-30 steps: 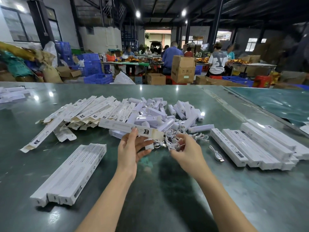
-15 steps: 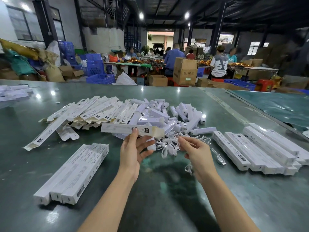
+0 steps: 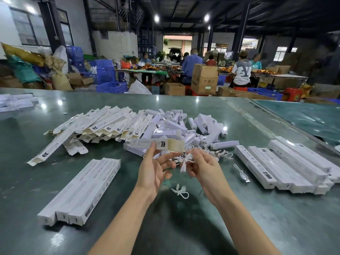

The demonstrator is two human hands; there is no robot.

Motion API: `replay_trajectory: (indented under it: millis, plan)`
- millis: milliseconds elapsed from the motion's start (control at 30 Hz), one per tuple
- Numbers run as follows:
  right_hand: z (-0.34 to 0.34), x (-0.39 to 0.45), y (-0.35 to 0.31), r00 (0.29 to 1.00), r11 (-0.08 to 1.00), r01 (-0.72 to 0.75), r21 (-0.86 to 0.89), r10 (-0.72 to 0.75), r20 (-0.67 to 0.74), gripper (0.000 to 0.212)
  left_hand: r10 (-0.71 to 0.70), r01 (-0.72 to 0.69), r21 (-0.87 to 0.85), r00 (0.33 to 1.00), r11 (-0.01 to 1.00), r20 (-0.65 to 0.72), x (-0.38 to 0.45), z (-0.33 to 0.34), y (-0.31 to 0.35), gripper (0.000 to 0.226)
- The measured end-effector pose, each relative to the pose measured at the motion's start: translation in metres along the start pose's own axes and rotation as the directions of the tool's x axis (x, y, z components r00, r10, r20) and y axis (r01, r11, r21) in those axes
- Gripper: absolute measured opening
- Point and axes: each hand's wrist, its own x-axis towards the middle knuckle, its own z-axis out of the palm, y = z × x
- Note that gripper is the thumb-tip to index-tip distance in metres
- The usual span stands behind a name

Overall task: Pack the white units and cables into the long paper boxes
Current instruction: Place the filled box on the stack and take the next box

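Holding a long white paper box [image 3: 156, 144] by its open-flapped end, the left hand [image 3: 152, 172] pinches it above the green table [image 3: 239, 218]; the right hand [image 3: 204, 166] pinches a bundled white cable [image 3: 186, 161] beside that opening, near the heap of white units [image 3: 174, 124].

We find both hands raised over the table [image 3: 184, 236], the left hand [image 3: 154, 172] just left of the right hand [image 3: 204, 168]. Between them hangs a bundled cable [image 3: 186, 161]; a held box [image 3: 157, 144] sits just beyond the left hand. A second cable [image 3: 180, 190] lies on the table below the hands. Behind them lies a heap of units [image 3: 184, 126], with flat boxes [image 3: 103, 124] to its left. Three packed boxes [image 3: 82, 190] lie left of the left hand; a row of boxes [image 3: 285, 162] lies right of the right hand, a loose cable [image 3: 242, 173] between.
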Motion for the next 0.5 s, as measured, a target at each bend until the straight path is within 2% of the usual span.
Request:
replay_trajectory:
  millis: [100, 267, 400, 500]
  plan:
    - [0.0035, -0.0013, 0.0009, 0.999, 0.988, 0.042, -0.151, -0.044, -0.007, 0.035, -0.015, 0.016, -0.019, 0.999, 1.0, 0.034, 0.0006, -0.0003, -0.0005, 0.049]
    - [0.0049, -0.0009, 0.0027, 0.999, 0.996, 0.02, -0.091, -0.023, -0.028, 0.009, -0.092, 0.092, 0.003, 0.994, 0.996, 0.066, 0.0007, 0.0024, -0.0013, 0.042]
    - [0.0036, 0.0, 0.0067, 0.994, 0.987, -0.049, -0.151, 0.033, -0.107, 0.011, -0.112, 0.114, -0.012, 0.99, 0.993, 0.088, -0.0003, 0.0054, -0.003, 0.035]
    - [0.0023, 0.0009, 0.0077, 0.995, 0.973, -0.051, -0.224, 0.03, -0.095, 0.016, -0.071, 0.075, -0.065, 0.996, 0.995, 0.055, 0.0017, 0.0046, -0.003, 0.033]
